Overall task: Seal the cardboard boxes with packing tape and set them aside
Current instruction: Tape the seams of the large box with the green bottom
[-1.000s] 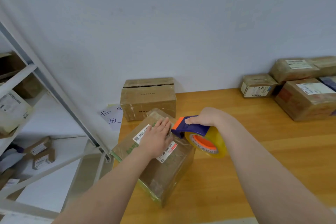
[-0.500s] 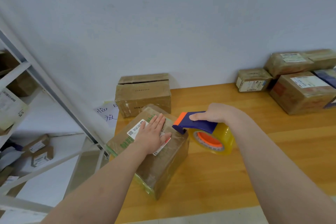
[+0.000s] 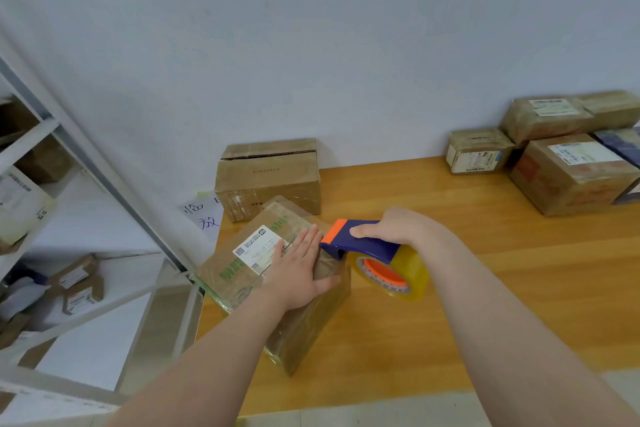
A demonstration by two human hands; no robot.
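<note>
left grip (image 3: pixel 298 270) flat, fingers straight, pressing on top of box (image 3: pixel 228 270) at bench (image 3: pixel 519 270) left edge, right grip (image 3: pixel 394 229) curled round tape dispenser (image 3: pixel 367 246), its nose touching box's top right edge

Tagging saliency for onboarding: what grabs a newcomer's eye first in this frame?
The blue-and-orange tape gun with its yellow roll, gripped by the right hand over the middle of the table, nose at the top edge of a taped box. The left hand lies flat on that box, partly over its label. More parcels cluster at the far right.
</note>
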